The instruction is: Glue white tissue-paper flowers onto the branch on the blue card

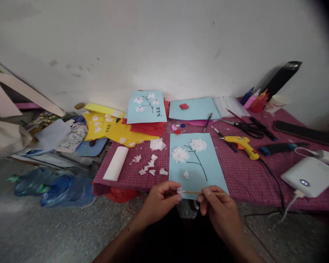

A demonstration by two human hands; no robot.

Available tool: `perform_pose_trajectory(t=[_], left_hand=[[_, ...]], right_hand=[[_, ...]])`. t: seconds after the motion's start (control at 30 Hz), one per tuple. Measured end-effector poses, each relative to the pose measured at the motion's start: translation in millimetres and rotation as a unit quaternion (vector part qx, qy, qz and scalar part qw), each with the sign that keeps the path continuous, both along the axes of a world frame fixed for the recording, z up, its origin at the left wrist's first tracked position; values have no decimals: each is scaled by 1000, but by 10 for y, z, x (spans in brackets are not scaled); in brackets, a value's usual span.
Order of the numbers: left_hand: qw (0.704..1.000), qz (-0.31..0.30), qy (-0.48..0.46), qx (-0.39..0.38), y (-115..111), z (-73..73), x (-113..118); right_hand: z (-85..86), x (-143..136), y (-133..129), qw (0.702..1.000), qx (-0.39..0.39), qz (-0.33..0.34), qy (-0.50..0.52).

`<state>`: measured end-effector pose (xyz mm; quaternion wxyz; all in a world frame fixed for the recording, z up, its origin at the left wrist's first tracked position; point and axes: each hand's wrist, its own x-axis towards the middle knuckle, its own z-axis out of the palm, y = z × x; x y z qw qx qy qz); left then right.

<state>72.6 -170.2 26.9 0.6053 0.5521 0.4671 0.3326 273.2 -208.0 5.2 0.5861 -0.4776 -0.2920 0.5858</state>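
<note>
My right hand (218,202) is closed around a thin wooden stick (193,192) that points left. The fingers of my left hand (164,199) pinch a small piece of white tissue paper (180,191) at the stick's tip. Both hands are over the near edge of a light blue sheet (218,175). On that sheet are a drawn dark stem (199,164) and two fluffy white paper flowers (181,155). One loose white tissue scrap (186,175) lies below the stem's lower branch.
Left of the sheet lie several tissue scraps (152,158) and a white tissue pack (116,164). To the right are a yellow glue gun (242,144), black scissors (248,128) and a white power bank (311,177) with cables. A finished flower card (146,106) rests at the back.
</note>
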Motion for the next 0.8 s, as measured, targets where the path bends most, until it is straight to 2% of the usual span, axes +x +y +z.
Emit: perform_pose_trajectory(t=[0.2, 0.4, 0.67, 0.8], left_hand=[[999, 12, 18, 32, -4, 4, 28], [999, 31, 10, -6, 24, 22, 4], [990, 55, -99, -81, 37, -94, -39], [994, 59, -67, -65, 72, -65, -85]], right_hand=[[-26, -14, -12, 1000, -8, -11, -8], [-60, 12, -20, 1000, -3, -27, -14], [-28, 74, -13, 998, 10, -61, 9], [31, 211, 41, 996, 20, -85, 11]])
